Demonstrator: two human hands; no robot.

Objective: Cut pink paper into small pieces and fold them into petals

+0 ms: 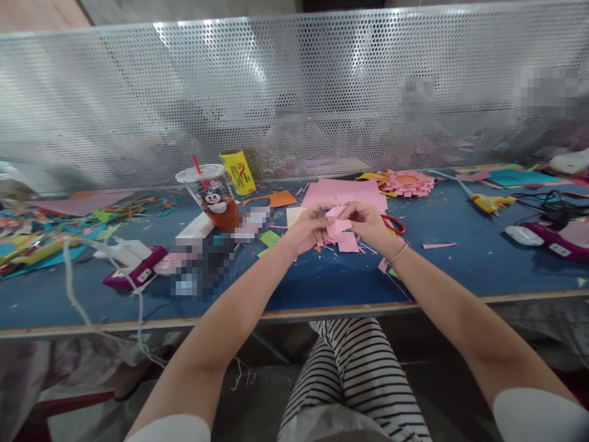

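A small piece of pink paper (339,220) is held up between my two hands over the blue table. My left hand (309,229) pinches its left side with closed fingers. On the right side, my right hand (368,222) has its fingers closed on the same piece. Below the hands lie pink scraps (348,243) and thin offcuts. Behind them a large pink sheet (345,191) lies flat. Red scissor handles (396,226) show just right of my right hand, partly hidden by it.
A drink cup (214,199) with a red straw and a yellow packet (238,172) stand at the left back. Purple power strips (135,269) with cables lie left and right. A pink fringed rosette (408,183) and a yellow glue gun (491,202) lie right. A perforated metal screen (322,92) rises behind.
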